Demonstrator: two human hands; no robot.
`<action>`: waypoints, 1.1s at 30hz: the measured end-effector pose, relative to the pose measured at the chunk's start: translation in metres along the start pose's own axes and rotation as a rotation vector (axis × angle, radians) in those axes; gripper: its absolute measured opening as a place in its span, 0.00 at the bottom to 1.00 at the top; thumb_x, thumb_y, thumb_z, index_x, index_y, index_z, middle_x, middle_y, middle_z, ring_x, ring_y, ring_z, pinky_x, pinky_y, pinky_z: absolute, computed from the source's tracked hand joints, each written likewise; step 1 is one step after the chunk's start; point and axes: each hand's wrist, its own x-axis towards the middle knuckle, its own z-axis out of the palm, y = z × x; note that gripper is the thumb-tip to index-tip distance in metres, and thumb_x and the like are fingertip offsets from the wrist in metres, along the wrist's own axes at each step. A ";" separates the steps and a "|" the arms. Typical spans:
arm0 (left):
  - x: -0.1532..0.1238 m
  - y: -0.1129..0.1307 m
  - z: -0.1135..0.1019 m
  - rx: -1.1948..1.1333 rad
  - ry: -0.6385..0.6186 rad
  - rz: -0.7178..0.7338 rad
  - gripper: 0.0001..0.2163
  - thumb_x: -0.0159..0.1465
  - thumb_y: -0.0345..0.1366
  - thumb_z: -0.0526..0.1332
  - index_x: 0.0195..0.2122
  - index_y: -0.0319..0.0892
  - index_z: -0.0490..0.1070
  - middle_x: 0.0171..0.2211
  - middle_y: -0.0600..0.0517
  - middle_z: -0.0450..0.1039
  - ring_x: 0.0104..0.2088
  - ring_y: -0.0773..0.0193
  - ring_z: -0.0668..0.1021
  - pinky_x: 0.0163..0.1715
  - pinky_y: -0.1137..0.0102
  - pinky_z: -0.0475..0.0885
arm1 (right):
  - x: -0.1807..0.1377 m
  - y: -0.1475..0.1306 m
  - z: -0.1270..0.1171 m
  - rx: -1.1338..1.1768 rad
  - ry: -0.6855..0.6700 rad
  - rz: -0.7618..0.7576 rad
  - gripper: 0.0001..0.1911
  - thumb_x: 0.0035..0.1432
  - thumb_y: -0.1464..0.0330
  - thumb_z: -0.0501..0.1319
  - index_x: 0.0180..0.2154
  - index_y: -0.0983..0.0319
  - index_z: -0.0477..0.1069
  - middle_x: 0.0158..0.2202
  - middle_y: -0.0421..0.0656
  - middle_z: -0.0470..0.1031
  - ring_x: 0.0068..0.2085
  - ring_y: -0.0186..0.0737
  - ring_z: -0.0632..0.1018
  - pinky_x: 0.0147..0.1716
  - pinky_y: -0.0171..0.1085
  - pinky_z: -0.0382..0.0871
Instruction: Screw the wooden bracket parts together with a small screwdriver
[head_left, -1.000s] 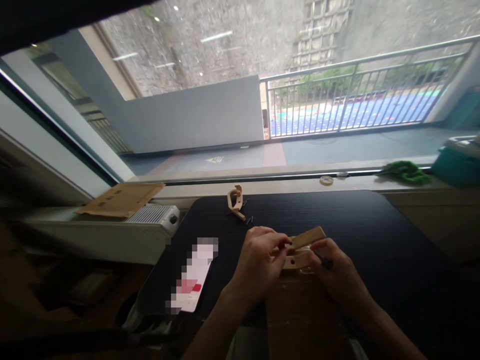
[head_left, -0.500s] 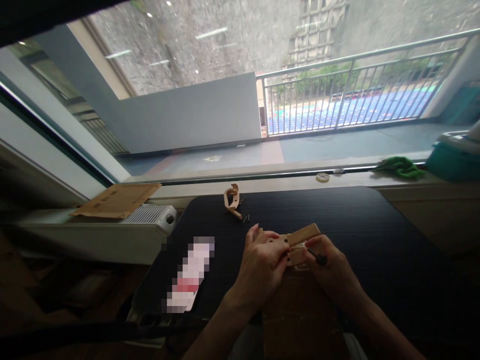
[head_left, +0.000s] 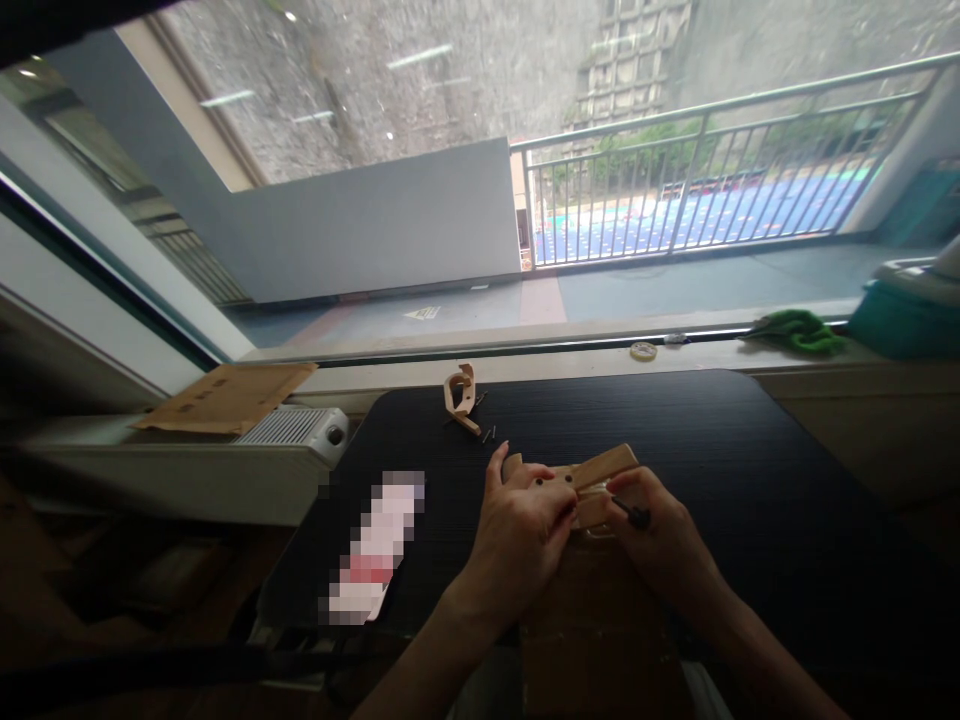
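Note:
Pale wooden pieces (head_left: pixel 606 467) with small dark holes lie between my hands at the table's near side. My left hand (head_left: pixel 520 525) is closed on them from the left, thumb and fingers pressed near the middle. From the right, my right hand (head_left: pixel 660 525) pinches a small dark tool (head_left: pixel 632 511); its exact kind I cannot make out. Its fingertips are close to the lower wooden block (head_left: pixel 592 510), where thin, pale strands show. Below both hands is a brown board (head_left: pixel 596 625).
A curved wooden part (head_left: pixel 460 398) rests at the table's far edge, with several small screws (head_left: pixel 489 434) beside it. A blurred-out phone-shaped object (head_left: pixel 377 550) lies on the black table (head_left: pixel 712 430) at left. Tape (head_left: pixel 643 351) and a green cloth (head_left: pixel 795 332) are on the windowsill.
The view has shifted slightly. Both hands keep nearly the same place on the wooden pieces, and my left index finger looks a little more raised.

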 end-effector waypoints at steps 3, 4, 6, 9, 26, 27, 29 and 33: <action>-0.001 0.000 0.001 0.009 0.008 0.015 0.05 0.61 0.29 0.57 0.32 0.46 0.71 0.32 0.56 0.74 0.44 0.64 0.72 0.60 0.51 0.39 | 0.000 0.000 0.001 -0.003 0.005 0.004 0.13 0.56 0.56 0.55 0.36 0.58 0.62 0.29 0.40 0.74 0.30 0.40 0.75 0.30 0.36 0.65; -0.001 -0.001 0.002 0.013 0.008 0.023 0.05 0.60 0.29 0.57 0.31 0.45 0.70 0.31 0.57 0.74 0.44 0.63 0.72 0.60 0.51 0.39 | 0.000 0.001 0.001 -0.005 0.006 0.003 0.13 0.56 0.56 0.55 0.36 0.58 0.62 0.29 0.40 0.74 0.30 0.40 0.75 0.30 0.36 0.65; -0.002 -0.001 0.002 0.024 0.008 0.042 0.05 0.60 0.29 0.58 0.31 0.45 0.70 0.31 0.57 0.75 0.45 0.62 0.71 0.60 0.51 0.39 | 0.000 0.001 0.001 -0.009 0.011 -0.001 0.13 0.56 0.56 0.55 0.36 0.58 0.62 0.29 0.40 0.74 0.30 0.40 0.75 0.30 0.36 0.65; -0.003 -0.002 0.003 0.037 0.008 0.065 0.05 0.61 0.30 0.58 0.32 0.46 0.71 0.32 0.58 0.75 0.44 0.61 0.71 0.60 0.50 0.39 | 0.000 0.001 0.001 -0.006 0.011 -0.004 0.12 0.56 0.57 0.55 0.36 0.58 0.62 0.28 0.40 0.73 0.29 0.40 0.75 0.30 0.36 0.65; -0.004 -0.006 0.004 -0.011 0.020 0.109 0.06 0.59 0.29 0.60 0.34 0.47 0.73 0.31 0.59 0.76 0.42 0.63 0.73 0.60 0.51 0.39 | 0.000 0.004 0.001 -0.027 0.016 0.007 0.12 0.56 0.57 0.55 0.36 0.58 0.62 0.28 0.39 0.73 0.29 0.39 0.74 0.29 0.35 0.65; -0.004 -0.006 0.004 -0.016 0.018 0.104 0.05 0.59 0.29 0.60 0.34 0.47 0.73 0.32 0.59 0.76 0.42 0.64 0.73 0.60 0.52 0.39 | 0.000 0.003 0.001 -0.030 0.010 0.013 0.12 0.56 0.57 0.55 0.36 0.58 0.62 0.27 0.39 0.73 0.29 0.39 0.74 0.29 0.35 0.65; -0.003 -0.005 0.003 -0.022 0.021 0.090 0.05 0.59 0.29 0.60 0.33 0.47 0.73 0.32 0.58 0.76 0.42 0.64 0.73 0.60 0.52 0.40 | 0.000 0.003 0.000 -0.034 -0.002 0.023 0.12 0.56 0.56 0.55 0.36 0.58 0.62 0.27 0.39 0.72 0.28 0.39 0.74 0.29 0.36 0.64; -0.002 -0.003 0.002 -0.018 -0.006 0.055 0.05 0.59 0.30 0.60 0.32 0.47 0.73 0.30 0.57 0.75 0.40 0.65 0.74 0.60 0.52 0.41 | -0.001 0.002 -0.001 -0.034 -0.005 0.029 0.13 0.56 0.56 0.55 0.36 0.58 0.63 0.28 0.39 0.74 0.30 0.40 0.75 0.29 0.35 0.64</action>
